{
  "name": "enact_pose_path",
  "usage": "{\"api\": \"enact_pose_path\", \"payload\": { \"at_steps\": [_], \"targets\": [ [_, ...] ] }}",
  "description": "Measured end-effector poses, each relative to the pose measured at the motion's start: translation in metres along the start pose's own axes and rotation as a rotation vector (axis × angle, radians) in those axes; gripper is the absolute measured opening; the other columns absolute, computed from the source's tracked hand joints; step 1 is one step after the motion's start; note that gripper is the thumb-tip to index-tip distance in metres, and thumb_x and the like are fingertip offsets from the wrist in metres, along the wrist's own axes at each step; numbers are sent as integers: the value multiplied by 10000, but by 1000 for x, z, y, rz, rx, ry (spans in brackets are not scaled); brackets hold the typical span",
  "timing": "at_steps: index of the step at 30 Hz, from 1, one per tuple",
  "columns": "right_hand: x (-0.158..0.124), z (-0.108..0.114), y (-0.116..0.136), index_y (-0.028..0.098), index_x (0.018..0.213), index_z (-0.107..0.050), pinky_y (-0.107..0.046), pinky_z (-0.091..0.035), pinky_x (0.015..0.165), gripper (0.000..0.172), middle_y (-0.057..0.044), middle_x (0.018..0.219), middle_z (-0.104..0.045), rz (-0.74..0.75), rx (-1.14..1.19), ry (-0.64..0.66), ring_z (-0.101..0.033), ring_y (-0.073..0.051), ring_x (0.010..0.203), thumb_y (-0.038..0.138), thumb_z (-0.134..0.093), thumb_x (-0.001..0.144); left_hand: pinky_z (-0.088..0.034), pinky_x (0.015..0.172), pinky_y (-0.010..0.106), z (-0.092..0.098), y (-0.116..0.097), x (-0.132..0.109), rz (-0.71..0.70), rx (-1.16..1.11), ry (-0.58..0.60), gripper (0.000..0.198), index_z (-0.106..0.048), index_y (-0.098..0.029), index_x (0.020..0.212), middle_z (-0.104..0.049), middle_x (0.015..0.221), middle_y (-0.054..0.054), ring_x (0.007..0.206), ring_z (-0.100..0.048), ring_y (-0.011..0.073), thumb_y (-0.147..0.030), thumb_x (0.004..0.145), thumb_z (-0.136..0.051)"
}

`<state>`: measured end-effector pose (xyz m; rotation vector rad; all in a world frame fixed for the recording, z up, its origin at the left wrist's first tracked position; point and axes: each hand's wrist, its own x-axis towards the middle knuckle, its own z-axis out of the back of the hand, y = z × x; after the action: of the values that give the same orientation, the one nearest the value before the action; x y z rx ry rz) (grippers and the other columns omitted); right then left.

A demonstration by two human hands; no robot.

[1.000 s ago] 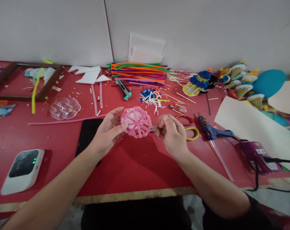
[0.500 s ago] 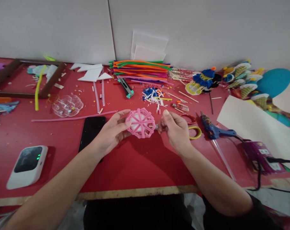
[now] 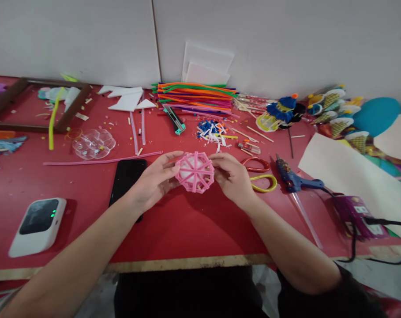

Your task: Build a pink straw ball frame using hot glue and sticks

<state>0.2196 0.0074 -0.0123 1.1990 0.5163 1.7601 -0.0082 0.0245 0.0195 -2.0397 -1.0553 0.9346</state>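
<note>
A small pink craft piece, eight-sided with spokes like a wheel and apparently made of pipe cleaners, is held up over the red table, whitish inside. My left hand grips its left edge, thumb in front and fingers behind. At the right edge, my right hand has its fingers bent and pinched against the rim; its fingertips are partly hidden behind the piece. Just right of that hand lie a red loop handle and a yellow loop handle, apparently of scissors.
A black phone lies by my left wrist. To the right rests a blue glue gun with a cord. Behind are a bundle of coloured pipe cleaners, a box cutter and cut scraps. A white device sits front left.
My right hand has moved left to the pink piece and now touches its right edge; before, it was pinched a little apart from it. My left hand keeps its hold.
</note>
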Motion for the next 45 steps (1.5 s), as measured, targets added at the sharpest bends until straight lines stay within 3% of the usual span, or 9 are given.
{"api": "enact_pose_path", "payload": {
  "at_steps": [4,9,14,16,21,28,33,36,45],
  "targets": [
    [0,3,0,247,963,-725,-381,-589,864,189,-69,1039,-762,10,-83,-79,-712,-210,970,179,-553,926,-602,766,208,-3,-5,1,-124,-89,-118,360,-753,-228,994,-765,1156,22,950,-724,149,-291,681,-921],
    [0,2,1,249,938,-716,-353,-592,828,158,-57,1025,-733,5,-74,-213,-710,-201,951,161,-590,900,-607,775,216,0,-9,8,-290,-91,-393,258,-680,-195,699,-612,580,-51,671,-679,96,-347,886,-769],
    [-6,-4,11,260,944,-725,-355,-590,804,142,-51,1000,-720,43,-133,-207,-701,-202,933,181,-608,924,-602,705,242,0,-1,5,-172,-21,-150,675,-743,-195,966,-763,998,50,856,-726,170,-782,637,-792],
    [-8,-6,17,261,960,-734,-376,-588,827,168,-57,998,-722,115,-201,-191,-698,-209,940,162,-602,928,-603,781,258,0,5,1,-115,11,-45,817,-696,-260,1159,-746,1144,37,959,-729,192,-665,492,-939],
    [-10,-6,25,243,993,-725,-393,-597,827,173,-71,986,-730,204,-267,-155,-713,-217,938,146,-591,943,-572,950,305,-1,11,-4,-66,98,-40,799,-604,-319,1336,-723,1223,32,1131,-704,223,-320,628,-975],
    [2,37,29,211,1314,-595,-426,-590,924,355,-119,1225,-733,58,-437,238,-710,-261,1112,270,-584,964,-617,733,224,0,5,0,-73,33,-30,540,-726,-254,1147,-775,1051,24,908,-749,180,-298,657,-950],
    [-16,95,1,151,999,-699,-475,-566,860,223,-161,976,-747,-166,-905,525,-724,-328,942,140,-516,871,-578,547,152,3,1,1,-56,-45,-113,442,-734,-242,1088,-748,861,-26,653,-692,100,-268,690,-924],
    [-28,115,-21,161,1090,-694,-431,-555,910,345,-150,1080,-740,-149,-916,558,-706,-304,1039,98,-497,813,-596,582,163,2,1,2,-79,-57,-125,523,-720,-254,1151,-749,915,-22,682,-697,104,-222,672,-928],
    [-23,104,-15,135,941,-693,-428,-492,902,196,-173,1004,-735,-96,-1079,719,-670,-326,980,95,-568,795,-608,718,198,3,4,0,-161,22,-44,579,-695,-314,1199,-724,1040,-21,847,-709,125,-253,674,-932]
  ]
}}
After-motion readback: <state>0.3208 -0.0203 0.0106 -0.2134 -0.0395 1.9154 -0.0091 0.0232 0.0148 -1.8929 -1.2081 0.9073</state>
